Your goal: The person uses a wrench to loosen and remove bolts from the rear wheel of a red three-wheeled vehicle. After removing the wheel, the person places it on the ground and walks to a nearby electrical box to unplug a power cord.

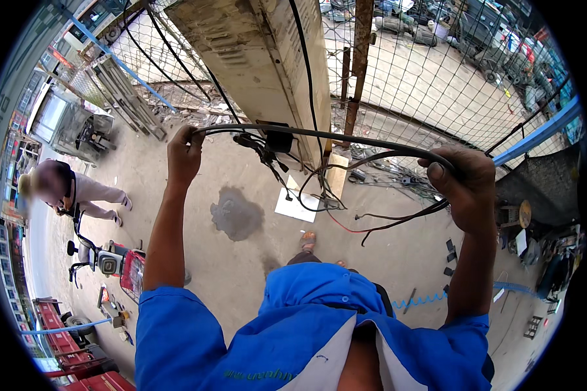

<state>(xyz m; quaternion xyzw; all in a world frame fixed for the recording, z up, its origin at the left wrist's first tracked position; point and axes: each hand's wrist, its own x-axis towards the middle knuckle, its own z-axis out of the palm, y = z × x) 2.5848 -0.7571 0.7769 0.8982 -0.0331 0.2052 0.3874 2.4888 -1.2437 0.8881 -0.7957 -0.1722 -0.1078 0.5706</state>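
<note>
While the pale concrete ground (254, 260) fills most of the view, a wire-mesh fence (424, 85) with a blue rail runs across its far edge, and a large, dirty cream-coloured metal cabinet (261, 65) leans up from the ground's middle toward the top of the picture. Lower down, the person's own blue short-sleeved shirt (274, 339) covers the near edge, with both bare forearms rising from it.

Toward the ground's left edge another person (72, 189) in light clothes sits beside a red and grey machine (120, 264); red metal frames lie at the near-left corner. A dark wet stain (236, 212) marks the concrete near the middle, just left of a flat white sheet (297, 205) lying at the cabinet's foot.

Stretched between the two hands is a long black rubber-sheathed cable (346, 138), arching level above the ground. From its middle hangs a small black box (279, 141), touching the cabinet's lower end, and a tangle of thin black and red wires (332, 202) droops below it.

Left hand (186, 153): raised, fingers wrapped tight around the cable's left end. Right hand (464, 186): fist closed around the cable's right part, where several loose black strands bunch and trail back toward the tangle.
</note>
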